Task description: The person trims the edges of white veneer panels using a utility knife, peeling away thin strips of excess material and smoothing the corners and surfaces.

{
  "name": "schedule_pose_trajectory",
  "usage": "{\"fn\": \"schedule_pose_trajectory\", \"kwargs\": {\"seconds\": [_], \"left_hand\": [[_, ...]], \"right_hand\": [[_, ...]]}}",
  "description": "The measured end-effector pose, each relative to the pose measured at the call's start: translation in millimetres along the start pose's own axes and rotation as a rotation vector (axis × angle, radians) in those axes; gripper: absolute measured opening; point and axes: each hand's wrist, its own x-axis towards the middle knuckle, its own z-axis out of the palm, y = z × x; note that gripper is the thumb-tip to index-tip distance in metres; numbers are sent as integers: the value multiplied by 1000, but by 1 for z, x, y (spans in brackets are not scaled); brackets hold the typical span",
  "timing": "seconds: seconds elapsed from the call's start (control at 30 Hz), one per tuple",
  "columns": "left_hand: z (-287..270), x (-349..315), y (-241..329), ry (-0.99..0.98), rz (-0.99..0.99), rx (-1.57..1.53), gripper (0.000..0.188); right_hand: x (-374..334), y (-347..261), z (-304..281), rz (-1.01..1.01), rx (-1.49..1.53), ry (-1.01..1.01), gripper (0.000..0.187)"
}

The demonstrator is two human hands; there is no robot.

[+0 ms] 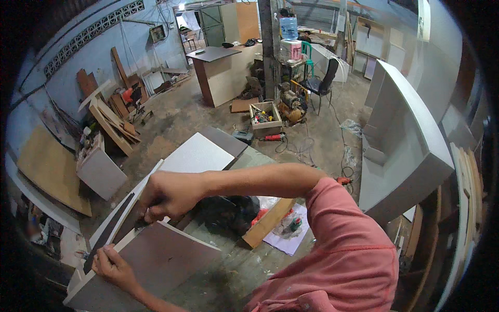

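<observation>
My left hand (114,268) is curled over the upper left edge of a grey-brown panel (166,255), its fingers near a dark strip (110,229). That strip runs along a narrow white board (140,188) beyond the panel. My right arm reaches across from the right, and my right hand (171,196) is closed in a fist just above the panel's far corner. Its fingertips point down and whatever they grip is hidden. Past the right hand lies a flat white board (197,155).
Right of the panel are a black plastic bag (226,213), a wooden plank (269,222) and a lilac sheet (286,242). Farther off stand a tool crate (266,125), a red power tool (273,138) with cords, and a black chair (319,83). A large white cabinet (410,140) stands at right.
</observation>
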Motion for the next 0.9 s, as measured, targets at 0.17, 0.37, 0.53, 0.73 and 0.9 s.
{"fn": "schedule_pose_trajectory", "kwargs": {"seconds": [0.17,0.37,0.53,0.73,0.9], "left_hand": [[-8,8,7,-118,4,-47,23],[-15,29,47,-230,159,-198,15],[0,36,108,-265,369,-327,25],[2,24,101,-127,463,-253,25],[-14,19,80,-174,443,-288,23]], "right_hand": [[-74,-17,2,154,355,400,37],[-229,76,162,648,414,643,44],[-304,50,285,1012,614,777,42],[-312,76,318,921,576,862,38],[-290,87,292,853,547,692,27]]}}
